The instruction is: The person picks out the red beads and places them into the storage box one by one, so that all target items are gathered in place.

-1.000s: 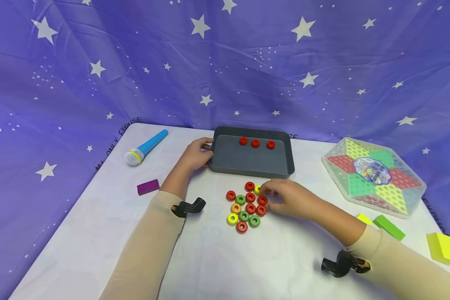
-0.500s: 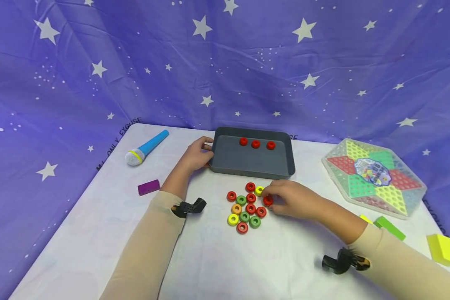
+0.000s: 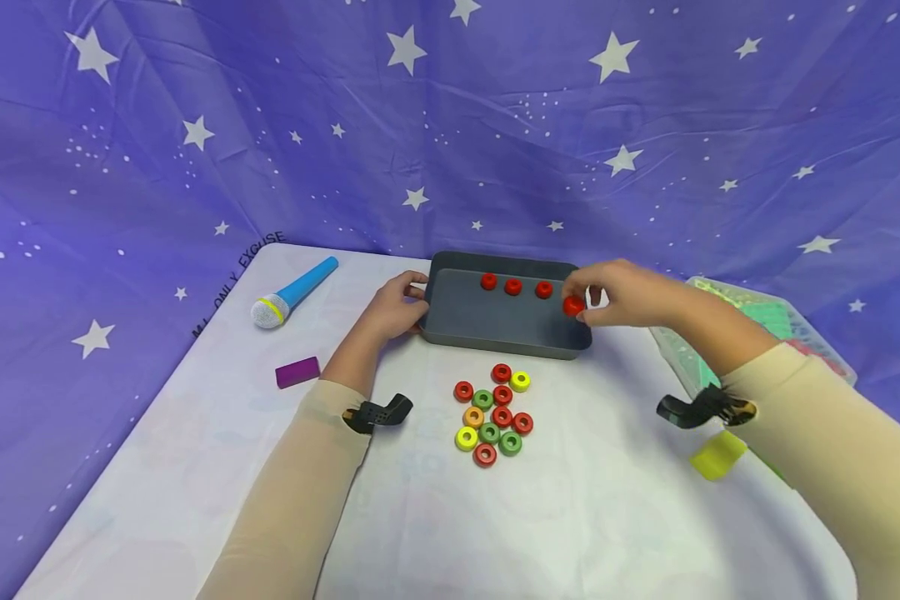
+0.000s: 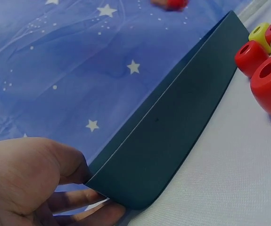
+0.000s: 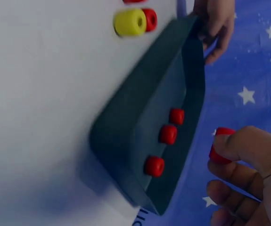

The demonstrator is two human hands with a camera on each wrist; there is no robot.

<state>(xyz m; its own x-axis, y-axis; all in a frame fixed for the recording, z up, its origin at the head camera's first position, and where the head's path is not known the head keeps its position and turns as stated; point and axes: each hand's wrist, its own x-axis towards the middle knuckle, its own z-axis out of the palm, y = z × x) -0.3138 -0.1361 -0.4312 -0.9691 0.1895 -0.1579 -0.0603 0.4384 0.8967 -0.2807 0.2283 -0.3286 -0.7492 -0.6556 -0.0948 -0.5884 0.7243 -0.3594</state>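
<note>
- My right hand [image 3: 622,293] pinches a red ring [image 3: 573,306] between thumb and fingertips [image 5: 229,146], fingers curled round it, above the right end of the dark grey tray [image 3: 495,329].
- My left hand [image 3: 393,310] grips the tray's left wall, thumb on the outside and fingers hooked over the rim; in the left wrist view that hand [image 4: 29,181] wraps the tray's corner [image 4: 140,188].
- Three red rings [image 3: 513,286] sit in a row along the tray's far wall, just at 9 o'clock from the ring I hold.
- The loose pile of rings [image 3: 493,414], red, green, yellow and orange, lies on the white table [image 3: 195,467] at 6 o'clock from the tray, close to its near wall but apart from it.
- A blue toy microphone [image 3: 292,293] lies at 9 o'clock from the tray, a purple block [image 3: 297,372] nearer me.
- A hexagonal game board [image 3: 776,329] lies at 3 o'clock, partly behind my right forearm, and a yellow block [image 3: 717,455] lies below that wrist.
</note>
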